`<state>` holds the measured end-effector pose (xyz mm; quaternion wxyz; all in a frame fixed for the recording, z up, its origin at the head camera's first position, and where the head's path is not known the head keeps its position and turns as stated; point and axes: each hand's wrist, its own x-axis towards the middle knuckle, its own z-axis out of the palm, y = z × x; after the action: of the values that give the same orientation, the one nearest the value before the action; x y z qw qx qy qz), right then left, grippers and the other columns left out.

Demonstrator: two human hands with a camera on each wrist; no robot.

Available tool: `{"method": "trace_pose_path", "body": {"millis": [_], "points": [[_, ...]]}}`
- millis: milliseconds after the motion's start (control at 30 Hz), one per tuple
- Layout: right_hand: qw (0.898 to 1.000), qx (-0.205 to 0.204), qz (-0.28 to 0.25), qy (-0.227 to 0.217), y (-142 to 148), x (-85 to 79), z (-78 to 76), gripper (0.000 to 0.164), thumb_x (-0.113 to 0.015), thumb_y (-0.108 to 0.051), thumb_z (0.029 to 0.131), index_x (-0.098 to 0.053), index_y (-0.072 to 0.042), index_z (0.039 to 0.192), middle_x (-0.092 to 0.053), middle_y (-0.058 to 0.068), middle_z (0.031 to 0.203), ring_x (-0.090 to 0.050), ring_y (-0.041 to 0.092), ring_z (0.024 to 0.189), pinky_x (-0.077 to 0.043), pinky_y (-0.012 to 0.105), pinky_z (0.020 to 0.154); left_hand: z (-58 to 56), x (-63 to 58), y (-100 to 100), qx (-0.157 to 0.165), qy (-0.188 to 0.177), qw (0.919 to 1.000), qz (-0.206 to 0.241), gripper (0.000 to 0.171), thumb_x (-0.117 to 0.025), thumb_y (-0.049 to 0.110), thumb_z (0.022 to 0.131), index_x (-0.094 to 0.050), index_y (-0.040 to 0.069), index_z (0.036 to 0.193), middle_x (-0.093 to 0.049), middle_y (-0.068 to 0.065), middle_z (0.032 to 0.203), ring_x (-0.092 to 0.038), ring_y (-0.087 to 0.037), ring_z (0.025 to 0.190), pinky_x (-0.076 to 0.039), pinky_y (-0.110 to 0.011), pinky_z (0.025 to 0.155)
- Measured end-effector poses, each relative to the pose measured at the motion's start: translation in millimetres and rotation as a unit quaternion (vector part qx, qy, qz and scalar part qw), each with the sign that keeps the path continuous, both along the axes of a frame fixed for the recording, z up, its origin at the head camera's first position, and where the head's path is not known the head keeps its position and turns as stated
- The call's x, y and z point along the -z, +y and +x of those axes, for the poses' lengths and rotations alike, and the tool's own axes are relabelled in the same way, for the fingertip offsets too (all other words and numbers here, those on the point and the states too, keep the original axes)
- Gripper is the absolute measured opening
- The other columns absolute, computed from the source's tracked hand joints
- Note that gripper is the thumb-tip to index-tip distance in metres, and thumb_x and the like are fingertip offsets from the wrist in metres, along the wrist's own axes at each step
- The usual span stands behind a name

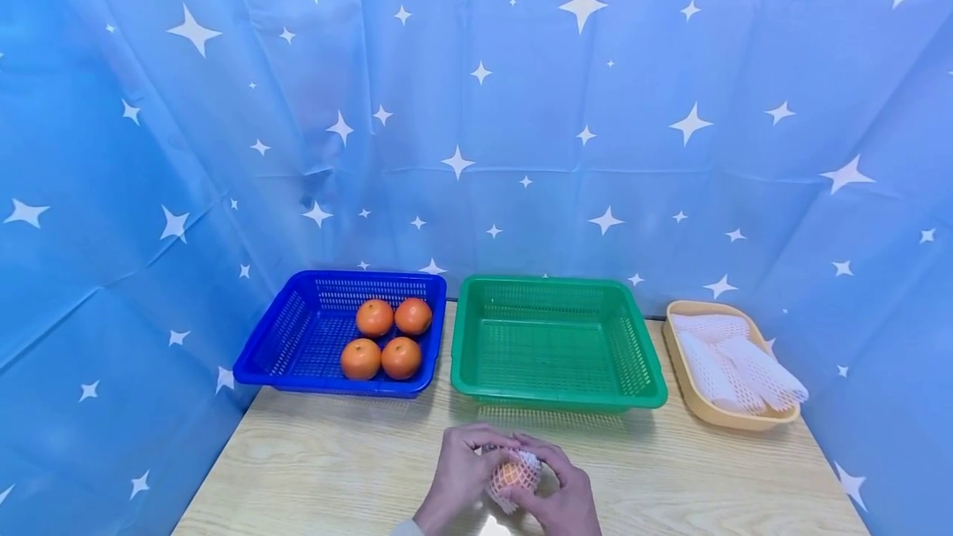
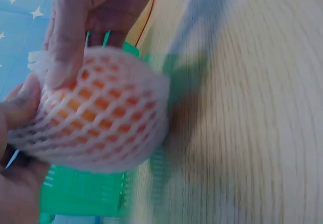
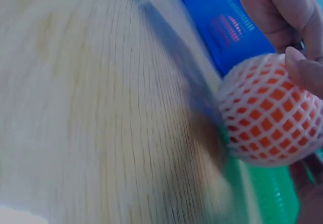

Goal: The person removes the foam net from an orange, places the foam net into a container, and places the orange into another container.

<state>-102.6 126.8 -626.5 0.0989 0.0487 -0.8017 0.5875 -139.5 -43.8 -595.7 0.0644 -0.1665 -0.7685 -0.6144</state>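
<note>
Low over the front of the table, both hands hold one orange wrapped in a white foam net. My left hand grips it from the left with curled fingers. From the right, my right hand pinches the netted fruit, thumb in front. In the left wrist view the net covers most of the orange, its gathered end lying between the fingers. Orange skin shows through the diamond holes in the right wrist view. Parts of the fingers are hidden behind the fruit.
A blue basket at the back left holds several bare oranges. Beside it, in the middle, stands a green basket. A tan tray on the right holds white foam nets. Behind hangs a blue star-patterned curtain.
</note>
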Motion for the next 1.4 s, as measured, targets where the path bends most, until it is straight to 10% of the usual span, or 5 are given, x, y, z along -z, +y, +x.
{"method": "trace_pose_path", "body": {"millis": [400,667,900,1200,1400], "points": [[0.997,-0.057,0.029,-0.037,23.9,0.5,-6.7,0.052,-0.084,-0.025,0.086,-0.066,-0.017,0.134,-0.068,-0.002,0.126,-0.059,0.006,0.111,-0.053,0.030,0.096,9.9,17.8,-20.3,0.104,-0.153,0.9805,-0.066,0.085,-0.087,0.040,0.082,-0.046,0.017,0.152,-0.054,-0.006,0.150,-0.052,-0.028,0.138,-0.047,-0.037,0.112],[0.989,-0.123,0.043,-0.069,24.6,-3.8,-14.3,0.047,-0.081,-0.029,0.088,-0.069,-0.030,0.133,-0.062,-0.013,0.142,-0.053,0.008,0.134,-0.048,0.036,0.107,14.5,29.1,-23.6,0.168,-0.126,0.9719,-0.107,0.091,-0.085,0.039,0.083,-0.037,0.026,0.159,-0.051,0.001,0.154,-0.051,-0.013,0.137,-0.044,-0.024,0.111],[0.998,-0.033,-0.029,-0.044,11.4,-3.9,-16.3,0.021,-0.085,-0.026,0.082,-0.082,-0.024,0.103,-0.078,-0.009,0.112,-0.069,0.007,0.114,-0.050,0.022,0.102,14.8,28.1,-21.9,0.149,-0.147,0.9628,-0.171,0.109,-0.091,0.037,0.076,-0.027,0.022,0.163,-0.038,-0.005,0.164,-0.038,-0.033,0.150,-0.036,-0.049,0.121],[0.982,0.168,-0.022,0.079,-9.6,-2.4,-13.8,0.022,-0.088,0.001,0.073,-0.083,-0.016,0.086,-0.079,-0.003,0.083,-0.069,0.001,0.075,-0.053,0.011,0.071,17.6,36.9,-13.9,0.112,-0.167,0.9706,-0.132,0.103,-0.092,0.043,0.074,-0.035,0.027,0.158,-0.049,0.001,0.156,-0.048,-0.023,0.143,-0.043,-0.039,0.116],[0.991,0.087,-0.020,0.103,-5.5,0.2,-10.5,0.027,-0.086,-0.003,0.079,-0.081,-0.016,0.101,-0.079,-0.001,0.099,-0.068,0.001,0.092,-0.053,0.012,0.084,15.9,37.6,-15.0,0.112,-0.181,0.9721,-0.098,0.083,-0.090,0.037,0.077,-0.046,0.037,0.148,-0.056,0.012,0.145,-0.055,-0.013,0.134,-0.046,-0.029,0.109]]}}
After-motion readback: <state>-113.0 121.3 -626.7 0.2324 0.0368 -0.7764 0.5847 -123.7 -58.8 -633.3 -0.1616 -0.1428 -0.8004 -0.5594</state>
